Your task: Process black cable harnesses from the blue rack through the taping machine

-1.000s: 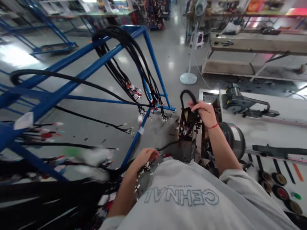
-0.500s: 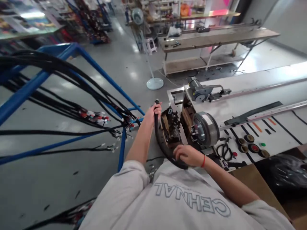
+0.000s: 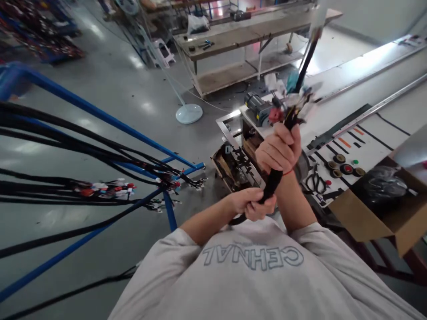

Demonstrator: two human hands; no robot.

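A thick black-wrapped wire harness (image 3: 274, 180) runs up through both hands in front of my chest. My right hand (image 3: 279, 149) is closed around it just under a bunch of connectors (image 3: 276, 114), some red, white and teal, with loose wire ends. Lower down, my left hand (image 3: 255, 203) wraps its fingers around the same harness close to my shirt. A black length also rises above the connectors toward the top, partly blurred. The harness's lower end passes behind my left hand, where it is mostly hidden.
At left a blue frame (image 3: 100, 116) carries several black harnesses. Ahead lies a long white bench (image 3: 363, 84) with tape rolls (image 3: 339, 158) and scissors (image 3: 315, 181). An open cardboard box (image 3: 360, 215) is at right, a fan base (image 3: 189, 114) on the floor.
My right hand, formerly low with loosely bent fingers, has risen and closed on the harness below its connectors. My left hand has come down toward my chest. The view has shifted right.
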